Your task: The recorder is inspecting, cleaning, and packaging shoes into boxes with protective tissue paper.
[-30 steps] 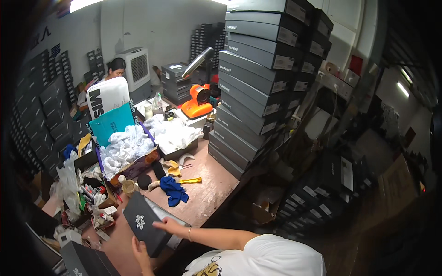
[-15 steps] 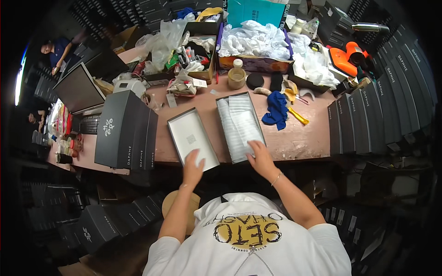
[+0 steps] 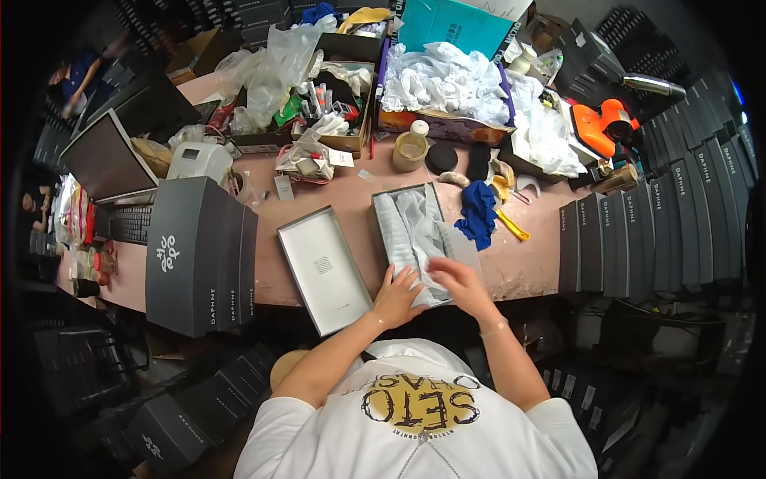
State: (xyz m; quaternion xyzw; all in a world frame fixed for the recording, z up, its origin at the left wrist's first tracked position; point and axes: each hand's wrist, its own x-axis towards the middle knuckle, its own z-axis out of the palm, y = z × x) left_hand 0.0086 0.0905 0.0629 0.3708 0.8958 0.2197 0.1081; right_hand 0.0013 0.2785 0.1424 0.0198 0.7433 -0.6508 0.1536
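Observation:
A dark shoebox base (image 3: 378, 231) lies open before me, with crumpled white tissue paper (image 3: 416, 219) inside; what the paper covers is hidden. A flap of tissue paper (image 3: 463, 246) hangs out over the box's right wall. Resting across the near end of the box, my left hand (image 3: 397, 298) has its fingers spread on the paper and the edge. My right hand (image 3: 463, 289) hovers by the near right corner, slightly blurred, its fingers apart and toward the paper. To the left lies the shoebox lid (image 3: 325, 275), pale inside turned up.
Dark shoeboxes (image 3: 195, 263) stand at left, and a long row of them (image 3: 638, 239) on the right. Behind are a jar (image 3: 411, 148), a blue cloth (image 3: 479, 214), a yellow-handled tool (image 3: 512, 227) and a carton of crumpled paper (image 3: 447, 84). A monitor (image 3: 108, 160) stands far left.
The tissue paper has been opened, its flap now out over the box's right side. My left hand has moved from the lid to the box's near end. My right hand has shifted slightly nearer.

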